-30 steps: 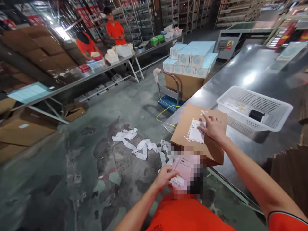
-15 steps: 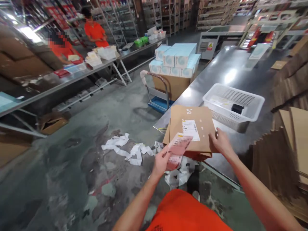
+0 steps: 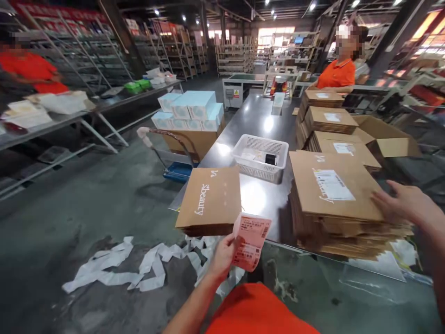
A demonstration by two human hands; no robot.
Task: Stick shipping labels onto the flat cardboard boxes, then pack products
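Note:
My left hand [image 3: 222, 257] pinches a sheet of pink printed labels [image 3: 253, 241] in front of the table's near edge. Close beyond it lies a stack of flat cardboard boxes [image 3: 212, 197] with white lettering on the top one. On the right, a flat cardboard box with a white shipping label [image 3: 333, 185] tops a taller pile of similar boxes. My right hand [image 3: 405, 204] is at that box's right edge, its fingers stretched out and thumb apart; the fingertips seem to touch the cardboard.
A white plastic basket [image 3: 260, 160] holding a small black item stands on the dark metal table [image 3: 239, 130]. More labelled box stacks [image 3: 330, 118] run along the right. A trolley [image 3: 177, 170] stands left of the table; paper strips [image 3: 153, 266] litter the floor. Co-workers are at both sides.
The labelled box has moved from the left stack to the right pile along with my right hand, which has loosened. The view has turned right. My left hand still holds the pink labels.

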